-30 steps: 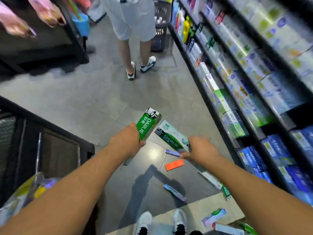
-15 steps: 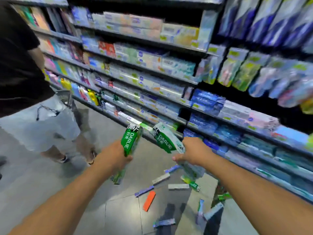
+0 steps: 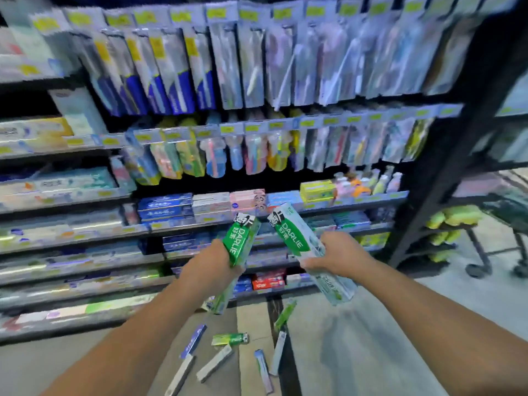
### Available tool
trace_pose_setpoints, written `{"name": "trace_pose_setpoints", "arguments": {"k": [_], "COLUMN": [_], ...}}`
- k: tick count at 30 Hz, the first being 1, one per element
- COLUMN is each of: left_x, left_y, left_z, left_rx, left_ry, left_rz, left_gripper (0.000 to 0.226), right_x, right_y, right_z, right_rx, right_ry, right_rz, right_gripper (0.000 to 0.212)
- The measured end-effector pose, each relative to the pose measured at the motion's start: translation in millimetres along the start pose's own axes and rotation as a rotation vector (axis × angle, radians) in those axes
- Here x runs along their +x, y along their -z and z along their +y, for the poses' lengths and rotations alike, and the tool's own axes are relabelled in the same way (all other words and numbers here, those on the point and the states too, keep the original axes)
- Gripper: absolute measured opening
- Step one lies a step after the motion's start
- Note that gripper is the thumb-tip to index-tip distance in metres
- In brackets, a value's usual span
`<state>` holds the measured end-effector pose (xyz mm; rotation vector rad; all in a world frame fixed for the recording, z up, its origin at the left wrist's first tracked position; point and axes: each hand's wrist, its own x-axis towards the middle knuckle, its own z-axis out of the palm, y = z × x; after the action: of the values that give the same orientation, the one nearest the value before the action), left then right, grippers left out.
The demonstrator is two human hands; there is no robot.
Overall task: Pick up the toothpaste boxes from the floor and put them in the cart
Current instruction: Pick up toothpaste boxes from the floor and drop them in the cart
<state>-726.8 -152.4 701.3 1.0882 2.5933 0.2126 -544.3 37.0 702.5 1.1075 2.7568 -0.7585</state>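
Carrying is the step in hand: left hand (image 3: 210, 270) has its grip clamped on a green Darlie box (image 3: 239, 244), right hand (image 3: 338, 254) clamped on a paler one (image 3: 297, 238), both up before the shelves (image 3: 85, 235). More toothpaste boxes (image 3: 230, 338) litter the floor (image 3: 357, 338) at six o'clock. No cart in view; next comes finding it and dropping both in.

Bright, even store lighting is flooding the aisle while motion blur is smearing the shelves (image 3: 85, 230) and hanging packets (image 3: 257, 67). Wide-angle distortion is bending the edges; a soft shadow is falling on the floor (image 3: 357, 352).
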Motion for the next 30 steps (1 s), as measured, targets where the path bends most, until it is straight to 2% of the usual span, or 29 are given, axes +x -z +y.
{"name": "trace_pose_setpoints", "arguments": {"k": [8, 11, 13, 16, 21, 30], "left_x": [70, 81, 87, 94, 99, 183], "left_y": [-57, -78, -92, -113, -147, -196], "left_z": [268, 367, 425, 504, 616, 778], "left_rx": [0.126, 0.156, 0.16, 0.167, 0.258, 0.251], "left_ry": [-0.374, -0.508, -0.572, -0.704, -0.809, -0.995], "left_rz": [-0.042, -0.061, -0.075, -0.113, -0.121, -0.247], "left_gripper": [0.047, 0.049, 0.053, 0.052, 0.051, 0.054], "right_x": [-44, -76, -100, -136, -166, -136], "right_y": [100, 128, 144, 164, 171, 225], "right_z": [243, 323, 368, 422, 508, 625], "right_rx": [0.071, 0.106, 0.108, 0.155, 0.228, 0.326], "right_ry": [-0.333, -0.449, -0.523, -0.672, -0.928, -1.094], "right_rz": [0.179, 0.249, 0.276, 0.339, 0.429, 0.5], "right_gripper": [0.052, 0.069, 0.064, 0.045, 0.057, 0.054]}}
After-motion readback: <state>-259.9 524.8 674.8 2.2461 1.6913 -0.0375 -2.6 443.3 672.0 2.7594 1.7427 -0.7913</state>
